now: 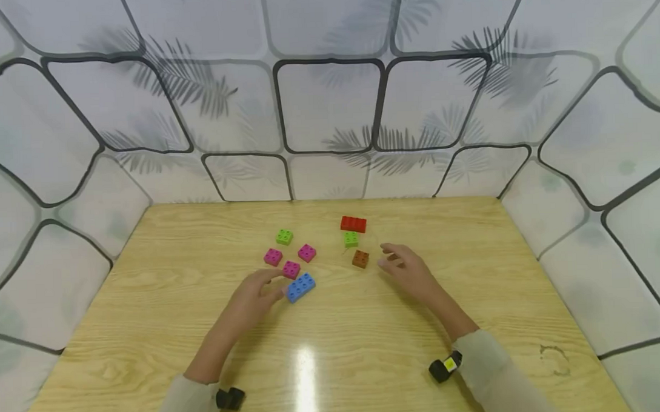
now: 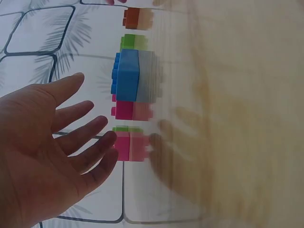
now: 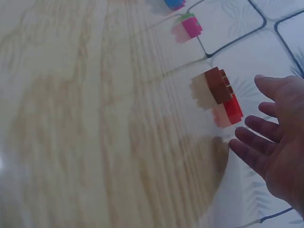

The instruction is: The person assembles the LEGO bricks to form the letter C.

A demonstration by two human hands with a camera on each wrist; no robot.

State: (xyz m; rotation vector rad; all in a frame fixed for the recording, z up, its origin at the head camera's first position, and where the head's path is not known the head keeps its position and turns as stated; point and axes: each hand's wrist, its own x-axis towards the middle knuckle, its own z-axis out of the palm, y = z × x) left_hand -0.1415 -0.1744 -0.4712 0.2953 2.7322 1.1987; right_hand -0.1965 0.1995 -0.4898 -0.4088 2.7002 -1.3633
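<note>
My left hand (image 1: 252,299) hovers at the near-left of a long blue toy brick (image 1: 301,287), fingers spread and nothing between them. Just beyond it lie three pink bricks, the nearest pink brick (image 1: 291,269) close to the fingertips. Behind them sits a light green brick (image 1: 284,236). To the right of a brown brick (image 1: 360,259), my right hand (image 1: 410,272) is held with relaxed fingers and holds nothing. A second green brick (image 1: 351,239) lies behind the brown one, right by a long red brick (image 1: 353,224). In the left wrist view the blue brick (image 2: 128,76) stands beyond the thumb.
All bricks lie on a light wooden table (image 1: 357,350). A patterned curtain (image 1: 332,109) rises along its back edge and both sides. A black camera (image 1: 230,398) is on the left wrist and another camera (image 1: 445,367) on the right.
</note>
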